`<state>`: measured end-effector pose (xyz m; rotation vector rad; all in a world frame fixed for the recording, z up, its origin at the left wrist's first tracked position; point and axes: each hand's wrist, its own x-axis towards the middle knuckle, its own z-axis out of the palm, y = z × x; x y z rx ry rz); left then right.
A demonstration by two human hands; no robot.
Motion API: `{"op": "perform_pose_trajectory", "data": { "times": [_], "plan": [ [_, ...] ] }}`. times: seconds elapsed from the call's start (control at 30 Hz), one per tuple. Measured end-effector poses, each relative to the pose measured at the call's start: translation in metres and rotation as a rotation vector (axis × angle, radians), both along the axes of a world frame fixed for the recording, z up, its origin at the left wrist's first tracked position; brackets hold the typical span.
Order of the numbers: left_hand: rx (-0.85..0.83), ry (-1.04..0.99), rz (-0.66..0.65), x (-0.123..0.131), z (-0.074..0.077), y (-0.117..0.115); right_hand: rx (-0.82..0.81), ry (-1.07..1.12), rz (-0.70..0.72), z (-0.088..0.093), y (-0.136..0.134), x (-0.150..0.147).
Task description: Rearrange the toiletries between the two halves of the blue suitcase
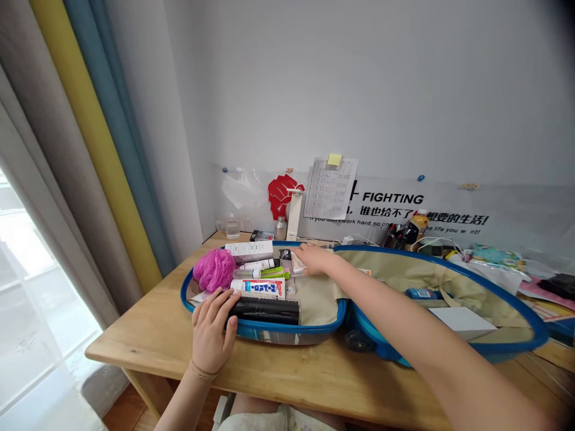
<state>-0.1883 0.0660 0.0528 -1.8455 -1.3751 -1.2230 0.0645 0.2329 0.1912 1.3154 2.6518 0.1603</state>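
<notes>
An open blue-rimmed suitcase (287,328) lies on the wooden table. My left hand (214,326) rests over its front left rim, fingers spread, fingertips at the end of a black cylinder (268,310). Behind the cylinder lie a toothpaste tube (258,288), a small clear bottle (245,274) and a bright green item (275,273). A pink bath puff (214,269) sits at the left end, beside a white box (249,250). My right hand (314,258) reaches to the back of the same half, at a white ribbed item (298,263); its fingertips are partly hidden, so its hold is unclear.
The suitcase's right half holds a blue bottle (422,294) and a white box (462,321). Behind the case stand a white lamp (294,215) and a silver bottle (281,228). Pens, a yellow-labelled bottle (417,228) and packages crowd the back right. Curtains (103,149) hang at left.
</notes>
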Motion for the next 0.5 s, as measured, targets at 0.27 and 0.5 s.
{"op": "perform_pose_trajectory", "data": {
  "times": [0.27, 0.5],
  "plan": [
    [-0.010, 0.009, 0.006, -0.001, 0.000, 0.000, -0.004, 0.072, 0.048, -0.009, 0.018, -0.011],
    [0.015, 0.036, -0.001, -0.003, -0.001, 0.001, 0.014, 0.291, -0.035, 0.023, 0.014, 0.042]
  ]
}}
